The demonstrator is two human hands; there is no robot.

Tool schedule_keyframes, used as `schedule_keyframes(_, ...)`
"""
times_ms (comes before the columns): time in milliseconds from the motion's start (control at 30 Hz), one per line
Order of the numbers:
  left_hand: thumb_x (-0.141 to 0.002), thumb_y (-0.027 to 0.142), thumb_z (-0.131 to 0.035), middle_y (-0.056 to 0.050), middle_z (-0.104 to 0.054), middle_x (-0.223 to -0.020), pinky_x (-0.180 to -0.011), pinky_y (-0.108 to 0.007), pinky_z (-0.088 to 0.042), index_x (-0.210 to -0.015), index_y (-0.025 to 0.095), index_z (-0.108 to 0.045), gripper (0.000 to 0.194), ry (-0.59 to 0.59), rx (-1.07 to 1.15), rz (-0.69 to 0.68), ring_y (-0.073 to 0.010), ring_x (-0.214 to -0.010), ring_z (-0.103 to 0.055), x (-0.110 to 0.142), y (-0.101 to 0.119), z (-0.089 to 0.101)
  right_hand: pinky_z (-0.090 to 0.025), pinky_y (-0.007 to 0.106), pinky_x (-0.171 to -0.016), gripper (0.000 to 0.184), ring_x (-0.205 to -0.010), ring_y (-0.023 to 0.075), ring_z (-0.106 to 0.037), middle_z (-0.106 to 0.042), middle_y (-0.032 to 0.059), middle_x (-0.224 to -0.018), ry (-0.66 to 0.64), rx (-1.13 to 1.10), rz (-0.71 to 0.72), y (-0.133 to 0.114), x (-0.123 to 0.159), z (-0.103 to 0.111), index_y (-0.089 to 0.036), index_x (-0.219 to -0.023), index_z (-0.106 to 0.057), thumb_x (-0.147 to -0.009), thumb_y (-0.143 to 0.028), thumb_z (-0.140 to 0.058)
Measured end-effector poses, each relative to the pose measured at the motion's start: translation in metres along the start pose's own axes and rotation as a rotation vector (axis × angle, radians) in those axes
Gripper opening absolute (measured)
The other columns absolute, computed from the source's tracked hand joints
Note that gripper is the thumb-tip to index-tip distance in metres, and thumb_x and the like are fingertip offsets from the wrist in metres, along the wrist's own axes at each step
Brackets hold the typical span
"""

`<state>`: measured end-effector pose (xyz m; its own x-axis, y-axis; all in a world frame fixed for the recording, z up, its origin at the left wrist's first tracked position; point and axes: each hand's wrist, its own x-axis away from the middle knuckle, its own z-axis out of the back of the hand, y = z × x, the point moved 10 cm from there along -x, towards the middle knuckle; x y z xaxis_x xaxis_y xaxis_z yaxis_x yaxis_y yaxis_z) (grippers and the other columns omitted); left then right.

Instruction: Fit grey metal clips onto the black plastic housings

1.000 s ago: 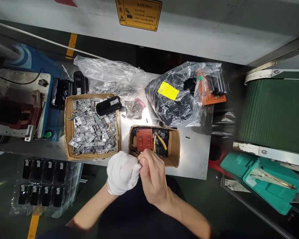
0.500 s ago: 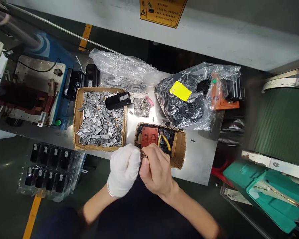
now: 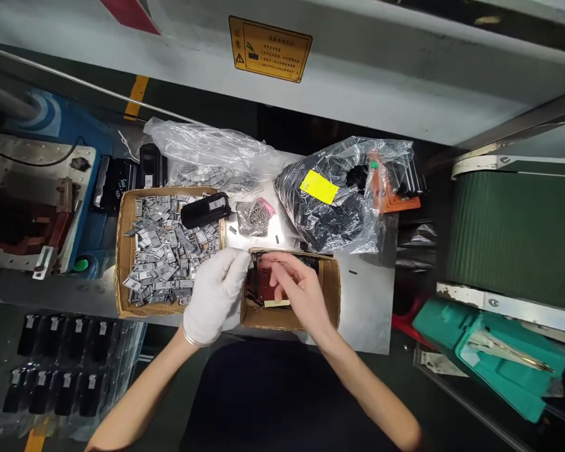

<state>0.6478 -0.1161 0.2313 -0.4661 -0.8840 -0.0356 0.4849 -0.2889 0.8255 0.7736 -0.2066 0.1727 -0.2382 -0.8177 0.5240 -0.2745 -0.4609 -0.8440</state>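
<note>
My left hand [image 3: 216, 298], in a white glove, is curled closed over the gap between two cardboard boxes. What it holds, if anything, is hidden inside the fist. My bare right hand [image 3: 304, 289] is over the smaller cardboard box [image 3: 330, 292], its fingers bent and the thumb near the index finger. A tiny dark bit shows at those fingertips, too small to name. Beneath that hand, the box holds a dark red block [image 3: 265, 285], partly covered by the fingers. To the left, a larger cardboard box [image 3: 122, 251] is full of small grey clip-like parts [image 3: 162, 270].
A black case [image 3: 202, 212] rests across the larger box. Behind are a small bag of metal bits [image 3: 253, 218] and a plastic bag of black parts [image 3: 329, 216] with a yellow label. An orange tool [image 3: 390, 202] lies right; trays of black pieces [image 3: 56, 358] sit lower left.
My hands have moved apart; earlier they met with small brownish metal bits between them. The right fingers have loosened and reach over the small box. The view has shifted.
</note>
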Motion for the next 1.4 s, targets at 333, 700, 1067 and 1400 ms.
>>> schedule_keyframes(333,-0.102,0.016,-0.046,0.005,-0.044,-0.062,-0.053,-0.026,-0.035,-0.074,0.021,-0.047,0.028,0.097,-0.218,-0.235,-0.0119,-0.052,-0.043,0.009,0.037,0.001,-0.036,0.03,-0.066,0.035,-0.073,0.0153,-0.045,-0.043,-0.0013,-0.075,-0.118,0.293,0.413,-0.062,0.005,-0.039,-0.023,-0.073,-0.038,-0.107,-0.03,-0.037)
schedule_keyframes(700,-0.102,0.019,-0.045,0.006,-0.04,-0.054,-0.048,-0.027,-0.034,-0.066,0.022,-0.04,0.036,0.173,-0.186,-0.154,-0.0113,-0.045,-0.039,0.017,0.017,0.008,-0.041,0.033,-0.064,0.032,-0.073,0.0195,-0.05,-0.048,0.0035,-0.082,-0.086,0.737,0.682,-0.059,0.013,-0.061,-0.023,-0.085,-0.044,-0.108,-0.029,-0.023)
schedule_keyframes(1067,-0.1,0.042,-0.047,0.004,-0.057,-0.07,-0.064,-0.028,-0.043,-0.086,0.024,-0.055,0.024,-0.097,0.0,0.472,-0.0151,-0.059,-0.052,0.052,-0.081,-0.025,-0.047,0.031,-0.08,0.031,-0.1,0.0227,-0.062,-0.062,0.0159,-0.117,-0.153,1.403,0.16,0.028,-0.157,-0.037,-0.01,-0.116,-0.06,-0.109,-0.022,-0.032)
schedule_keyframes(1400,-0.105,0.03,-0.042,-0.011,-0.073,-0.093,-0.075,-0.032,-0.049,-0.095,0.02,-0.062,0.025,-0.625,-0.306,0.668,-0.0273,-0.087,-0.072,0.101,-0.1,-0.148,-0.049,0.041,-0.097,0.045,-0.117,0.0338,-0.061,-0.06,0.027,-0.132,-0.277,1.454,0.116,0.027,-0.191,-0.045,0.003,-0.141,-0.05,-0.102,-0.019,-0.046)
